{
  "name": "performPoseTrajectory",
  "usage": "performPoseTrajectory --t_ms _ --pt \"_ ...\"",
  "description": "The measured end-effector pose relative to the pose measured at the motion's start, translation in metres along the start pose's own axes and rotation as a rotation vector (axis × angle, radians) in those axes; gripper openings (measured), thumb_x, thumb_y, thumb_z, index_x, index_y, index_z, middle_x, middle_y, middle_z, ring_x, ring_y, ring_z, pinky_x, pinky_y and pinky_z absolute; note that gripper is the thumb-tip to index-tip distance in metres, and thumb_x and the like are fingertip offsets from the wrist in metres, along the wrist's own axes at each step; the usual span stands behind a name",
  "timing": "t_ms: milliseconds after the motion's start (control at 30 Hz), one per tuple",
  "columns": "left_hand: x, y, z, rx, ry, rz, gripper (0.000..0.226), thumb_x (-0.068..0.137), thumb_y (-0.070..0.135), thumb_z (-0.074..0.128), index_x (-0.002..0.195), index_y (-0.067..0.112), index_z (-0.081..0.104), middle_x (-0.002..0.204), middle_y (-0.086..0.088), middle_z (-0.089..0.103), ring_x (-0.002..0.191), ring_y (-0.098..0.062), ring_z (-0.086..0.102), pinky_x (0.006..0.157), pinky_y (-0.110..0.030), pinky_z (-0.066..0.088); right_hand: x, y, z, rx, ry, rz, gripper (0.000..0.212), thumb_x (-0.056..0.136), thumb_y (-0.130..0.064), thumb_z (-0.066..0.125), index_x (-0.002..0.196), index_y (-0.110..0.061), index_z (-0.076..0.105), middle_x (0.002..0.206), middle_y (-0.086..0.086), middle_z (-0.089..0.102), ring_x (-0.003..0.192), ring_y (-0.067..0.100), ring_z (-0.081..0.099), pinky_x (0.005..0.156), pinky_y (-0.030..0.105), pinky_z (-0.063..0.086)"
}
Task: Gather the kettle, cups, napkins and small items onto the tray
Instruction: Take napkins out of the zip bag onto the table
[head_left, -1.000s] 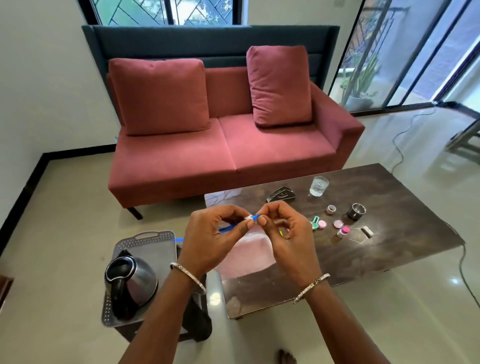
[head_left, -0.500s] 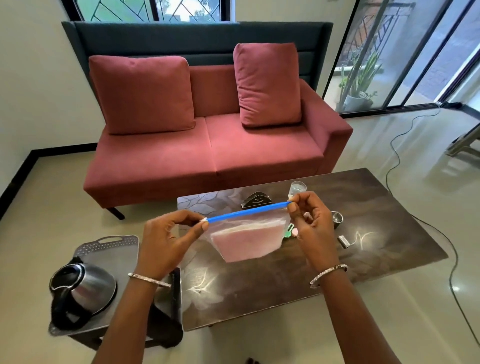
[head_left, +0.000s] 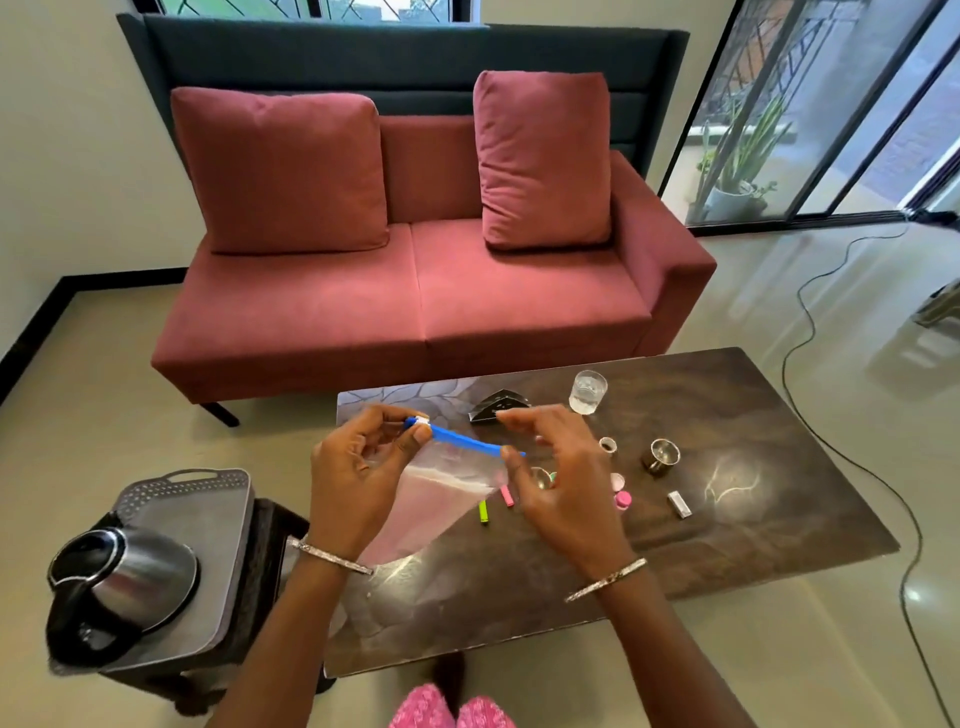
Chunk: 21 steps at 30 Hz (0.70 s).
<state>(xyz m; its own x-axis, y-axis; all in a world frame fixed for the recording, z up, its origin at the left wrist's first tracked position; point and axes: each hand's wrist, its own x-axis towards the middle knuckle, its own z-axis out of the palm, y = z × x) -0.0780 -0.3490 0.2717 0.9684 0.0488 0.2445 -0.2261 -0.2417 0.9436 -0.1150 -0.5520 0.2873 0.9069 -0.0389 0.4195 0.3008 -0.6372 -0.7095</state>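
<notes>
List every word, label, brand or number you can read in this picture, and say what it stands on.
None can be read.
The black napkin holder bears pale marks, too blurred to tell as letters.
The pink-capped bottle is too small to show any label.

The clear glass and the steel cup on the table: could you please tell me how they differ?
The clear glass is see-through; the steel cup is opaque, shiny metal. The glass stands by the sofa-side edge of the table; the steel cup sits nearer the middle. Both rest on the table, untouched, not on the tray.
</notes>
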Motion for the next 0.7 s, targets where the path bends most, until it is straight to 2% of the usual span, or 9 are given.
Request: performPoseTrajectory --t_ms 100,233,367,500,567,700 --pt "0.013 -0.008 0.011 -0.02 0.032 -0.013 0.01 0.079 0.029 0.075 0.088 0.028 0.071 0.084 0.005 0.075 0.079 -0.01 0.071 0.074 -0.026 0.055 0.007 0.007 0.02 -0.003 -0.1 -0.027 0.036 0.086 -0.011 0.07 0.121 -0.019 0.067 0.117 -0.007 0.064 0.113 0.011 0.058 0.099 0.029 0.048" --pt "0.032 -0.014 0.023 -0.085 0.014 -0.031 0.011 0.08 0.03 0.073 0.09 0.026 0.071 0.086 0.002 0.075 0.082 -0.014 0.072 0.075 -0.024 0.056 0.023 0.023 0.033 -0.051 -0.135 -0.034 0.037 0.089 -0.016 0.069 0.125 -0.021 0.064 0.118 -0.008 0.063 0.112 0.009 0.056 0.098 0.023 0.046" --pt "0.063 -0.021 0.034 -0.14 -0.028 -0.05 0.013 0.082 0.026 0.072 0.093 0.021 0.07 0.089 -0.003 0.075 0.087 -0.02 0.072 0.077 -0.023 0.054 0.06 0.043 0.036 -0.107 -0.117 -0.03 0.024 0.087 -0.017 0.072 0.111 -0.019 0.068 0.11 -0.006 0.064 0.103 0.014 0.057 0.092 0.025 0.045" --pt "0.096 -0.025 0.043 -0.104 -0.058 -0.025 0.009 0.084 0.025 0.072 0.093 0.024 0.07 0.088 0.002 0.074 0.083 -0.014 0.07 0.076 -0.023 0.052 0.1 0.056 0.035 -0.083 -0.108 0.012 0.009 0.081 -0.014 0.076 0.086 -0.015 0.068 0.087 -0.006 0.066 0.085 0.018 0.06 0.078 0.039 0.052" --pt "0.112 -0.029 0.045 -0.111 -0.056 -0.033 0.008 0.085 0.023 0.072 0.092 0.025 0.07 0.088 0.003 0.073 0.082 -0.012 0.069 0.076 -0.022 0.052 0.116 0.059 0.037 -0.066 -0.15 0.034 0.01 0.081 -0.016 0.077 0.082 -0.015 0.068 0.081 -0.007 0.068 0.079 0.016 0.062 0.075 0.043 0.052" --pt "0.137 -0.036 0.046 -0.094 -0.056 -0.016 0.008 0.086 0.023 0.071 0.093 0.026 0.07 0.089 0.004 0.074 0.084 -0.012 0.07 0.075 -0.021 0.053 0.137 0.062 0.042 -0.057 -0.193 0.052 0.008 0.083 -0.016 0.076 0.085 -0.018 0.069 0.081 -0.009 0.072 0.077 0.012 0.066 0.075 0.038 0.054"
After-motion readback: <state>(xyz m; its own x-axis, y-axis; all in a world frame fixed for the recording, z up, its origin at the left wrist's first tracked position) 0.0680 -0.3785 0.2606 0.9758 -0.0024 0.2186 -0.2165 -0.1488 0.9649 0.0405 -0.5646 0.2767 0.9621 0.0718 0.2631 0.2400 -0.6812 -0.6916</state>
